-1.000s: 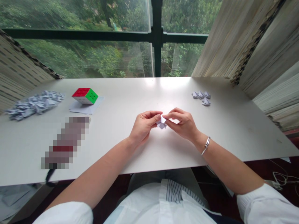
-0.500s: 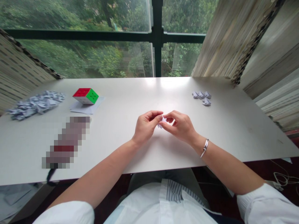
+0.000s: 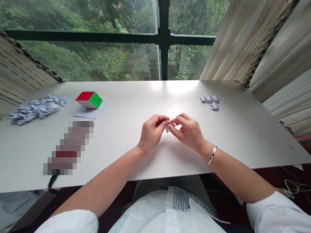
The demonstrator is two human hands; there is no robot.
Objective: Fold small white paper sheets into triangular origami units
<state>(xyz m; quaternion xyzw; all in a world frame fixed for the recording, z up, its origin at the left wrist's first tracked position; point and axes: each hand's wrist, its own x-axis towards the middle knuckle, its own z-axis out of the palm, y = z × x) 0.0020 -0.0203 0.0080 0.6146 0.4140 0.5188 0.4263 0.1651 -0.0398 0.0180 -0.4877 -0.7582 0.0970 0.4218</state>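
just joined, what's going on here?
A person's left hand and right hand both hold a small folded paper piece above a white table. Four similar pieces sit to the right. Far left is a larger heap of folded paper, near a puzzle cube on paper sheets.

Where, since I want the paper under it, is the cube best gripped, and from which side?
Probably the cube across its green side and the hidden opposite one, coming from above: its red side faces up with nothing over it, and paper lies beneath.
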